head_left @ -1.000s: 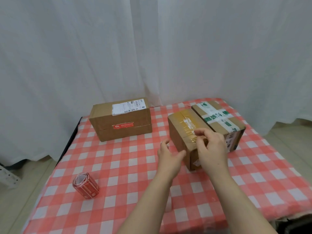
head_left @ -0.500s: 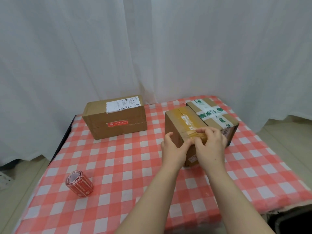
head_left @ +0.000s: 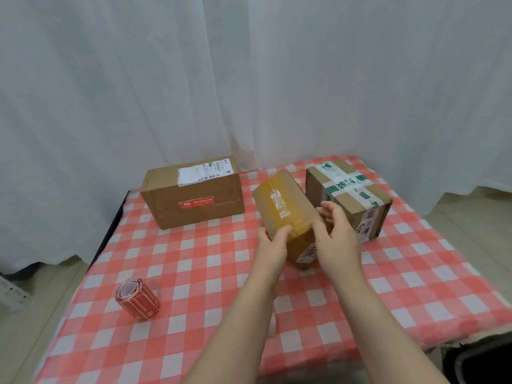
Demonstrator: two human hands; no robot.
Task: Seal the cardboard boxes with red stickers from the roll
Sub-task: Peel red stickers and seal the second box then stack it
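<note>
A brown-taped cardboard box [head_left: 282,200] is tilted up off the checked tablecloth [head_left: 194,267], held between both hands. My left hand [head_left: 270,249] grips its near left corner. My right hand [head_left: 336,238] grips its right side. A second box with green-printed white tape [head_left: 352,195] stands just right of it, now apart. A larger box [head_left: 194,192] at the back left carries a red sticker [head_left: 197,203] on its front seam. The roll of red stickers [head_left: 137,299] lies near the table's left front.
White curtains [head_left: 249,79] hang behind the table. The table's left edge [head_left: 108,231] drops to the floor. A dark object [head_left: 476,358] sits at the bottom right, below the table's corner.
Both hands closed around the brown-taped box, then tipped and drew it leftward, away from the green-taped box. The left hand went from open above the table to gripping the box.
</note>
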